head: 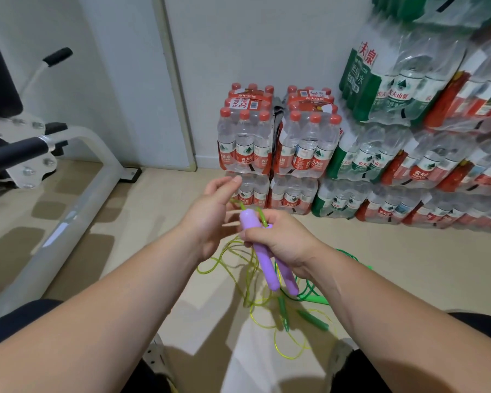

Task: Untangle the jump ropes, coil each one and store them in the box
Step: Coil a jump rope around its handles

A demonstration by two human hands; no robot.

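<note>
Yellow-green cord [245, 296] hangs in loose loops below the left grip [210, 214]. Its fingers look fairly straight, and whether it pinches the cord cannot be told. Just right of it, the right grip [284, 239] is closed round two purple handles [262, 265] held side by side. A green rope [316, 298] lies tangled on the floor [394, 265] nearer and to the right. Coiling will likely go best in even loops, with the cord lifted clear of the green rope.
</note>
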